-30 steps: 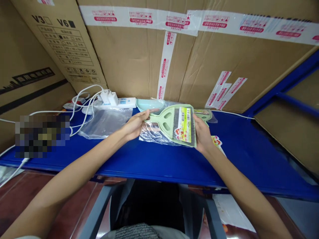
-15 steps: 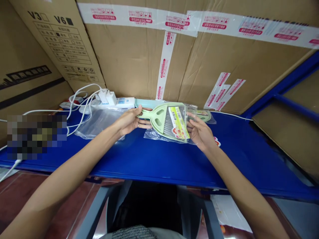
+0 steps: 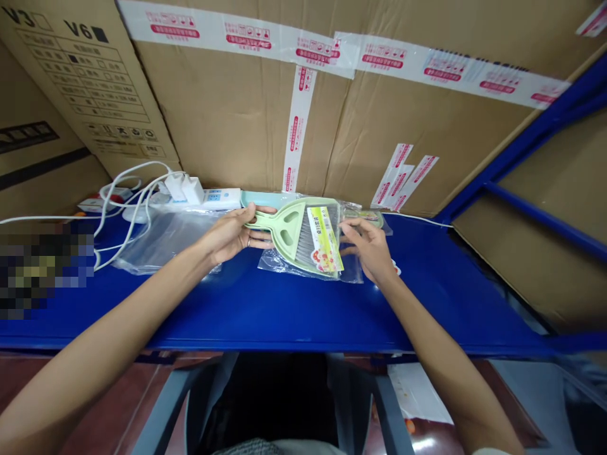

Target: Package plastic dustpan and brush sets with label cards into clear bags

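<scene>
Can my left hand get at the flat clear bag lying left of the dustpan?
Probably, though not freely: the left hand has its grip on the green dustpan. The flat clear bag lies just beside the wrist, with nothing between them.

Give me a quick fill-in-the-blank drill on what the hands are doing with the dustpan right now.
1. The left hand grips the green dustpan by its ____.
2. The right hand is at the dustpan's wide end, next to the yellow printed ____ across the bristles.
3. A clear plastic bag lies under the dustpan on the ____ table.

Missing words: handle; label; blue
</scene>
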Demonstrator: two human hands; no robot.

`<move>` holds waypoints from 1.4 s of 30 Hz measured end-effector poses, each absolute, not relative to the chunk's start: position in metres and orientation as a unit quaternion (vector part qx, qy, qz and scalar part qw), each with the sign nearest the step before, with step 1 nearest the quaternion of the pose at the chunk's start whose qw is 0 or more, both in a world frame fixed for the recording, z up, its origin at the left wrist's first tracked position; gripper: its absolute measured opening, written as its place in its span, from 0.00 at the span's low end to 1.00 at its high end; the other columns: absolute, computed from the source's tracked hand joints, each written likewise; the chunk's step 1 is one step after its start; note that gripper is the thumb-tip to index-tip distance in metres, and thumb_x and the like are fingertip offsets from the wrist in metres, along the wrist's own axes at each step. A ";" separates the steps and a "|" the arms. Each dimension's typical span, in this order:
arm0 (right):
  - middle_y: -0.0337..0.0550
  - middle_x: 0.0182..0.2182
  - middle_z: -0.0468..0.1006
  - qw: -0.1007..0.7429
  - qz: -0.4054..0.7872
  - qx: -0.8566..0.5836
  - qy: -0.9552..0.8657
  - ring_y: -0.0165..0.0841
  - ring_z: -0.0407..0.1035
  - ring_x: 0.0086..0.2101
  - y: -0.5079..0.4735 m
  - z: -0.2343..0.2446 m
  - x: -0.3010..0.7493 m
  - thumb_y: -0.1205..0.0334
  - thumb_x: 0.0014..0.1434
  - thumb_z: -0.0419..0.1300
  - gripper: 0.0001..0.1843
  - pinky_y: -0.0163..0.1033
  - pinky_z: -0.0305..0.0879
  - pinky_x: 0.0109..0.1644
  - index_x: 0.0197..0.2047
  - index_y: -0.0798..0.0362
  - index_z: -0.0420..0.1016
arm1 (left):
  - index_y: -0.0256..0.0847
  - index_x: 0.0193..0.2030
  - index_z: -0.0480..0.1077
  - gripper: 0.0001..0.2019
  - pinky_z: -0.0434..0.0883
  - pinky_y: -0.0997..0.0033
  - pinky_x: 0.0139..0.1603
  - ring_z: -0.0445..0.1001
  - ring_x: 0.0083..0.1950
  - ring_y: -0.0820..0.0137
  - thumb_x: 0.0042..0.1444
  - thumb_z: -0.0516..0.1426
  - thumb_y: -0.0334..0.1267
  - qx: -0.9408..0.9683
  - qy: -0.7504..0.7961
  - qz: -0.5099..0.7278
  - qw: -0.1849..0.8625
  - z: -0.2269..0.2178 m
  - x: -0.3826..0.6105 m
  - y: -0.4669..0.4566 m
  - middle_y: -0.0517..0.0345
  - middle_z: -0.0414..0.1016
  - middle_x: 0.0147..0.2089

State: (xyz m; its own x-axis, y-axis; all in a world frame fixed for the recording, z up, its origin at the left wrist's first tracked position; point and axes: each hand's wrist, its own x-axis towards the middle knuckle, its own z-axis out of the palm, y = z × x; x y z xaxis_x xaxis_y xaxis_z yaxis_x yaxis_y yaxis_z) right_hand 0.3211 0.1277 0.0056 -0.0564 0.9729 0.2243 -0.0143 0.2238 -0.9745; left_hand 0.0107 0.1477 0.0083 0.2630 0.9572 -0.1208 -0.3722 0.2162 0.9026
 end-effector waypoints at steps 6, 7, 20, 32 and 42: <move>0.43 0.55 0.76 0.525 0.470 -0.374 -0.603 0.39 0.71 0.49 0.130 0.003 0.327 0.48 0.57 0.74 0.13 0.33 0.76 0.31 0.43 0.43 0.87 | 0.35 0.64 0.76 0.21 0.87 0.54 0.41 0.88 0.37 0.56 0.78 0.48 0.41 0.397 0.380 0.480 0.684 0.009 0.014 0.145 0.39 0.87 0.45; 0.43 0.53 0.76 0.518 0.474 -0.368 -0.609 0.39 0.72 0.48 0.131 0.002 0.328 0.48 0.57 0.74 0.13 0.34 0.76 0.31 0.43 0.43 0.87 | 0.34 0.64 0.76 0.21 0.87 0.54 0.41 0.88 0.37 0.56 0.78 0.48 0.41 0.396 0.378 0.481 0.685 0.009 0.015 0.145 0.39 0.87 0.44; 0.46 0.56 0.77 0.471 0.361 -0.370 -0.715 0.46 0.73 0.58 0.135 -0.010 0.327 0.45 0.55 0.77 0.26 0.58 0.66 0.70 0.55 0.42 0.86 | 0.31 0.56 0.78 0.20 0.87 0.55 0.40 0.88 0.36 0.57 0.78 0.49 0.42 0.412 0.353 0.479 0.690 0.004 0.021 0.142 0.38 0.86 0.44; 0.41 0.56 0.77 0.523 0.415 -0.401 -0.627 0.40 0.75 0.52 0.125 -0.003 0.317 0.44 0.53 0.77 0.26 0.46 0.77 0.54 0.48 0.42 0.74 | 0.32 0.61 0.76 0.19 0.87 0.52 0.43 0.88 0.37 0.57 0.77 0.50 0.42 0.384 0.349 0.490 0.700 0.002 0.022 0.143 0.37 0.86 0.45; 0.41 0.40 0.85 0.479 0.581 -0.481 -0.449 0.39 0.80 0.30 0.127 0.016 0.323 0.47 0.46 0.80 0.46 0.40 0.74 0.27 0.60 0.40 0.58 | 0.32 0.53 0.77 0.17 0.87 0.55 0.39 0.88 0.36 0.59 0.77 0.51 0.42 0.396 0.358 0.518 0.668 0.002 0.036 0.132 0.40 0.86 0.44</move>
State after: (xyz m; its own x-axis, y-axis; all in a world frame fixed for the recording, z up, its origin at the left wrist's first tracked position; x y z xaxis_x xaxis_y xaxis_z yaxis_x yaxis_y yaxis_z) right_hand 0.3233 0.1272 0.0161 -0.0791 0.9885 -0.1291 -0.1238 -0.1382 -0.9826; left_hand 0.0361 0.1323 0.0020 0.2080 0.9758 -0.0676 -0.4085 0.1495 0.9004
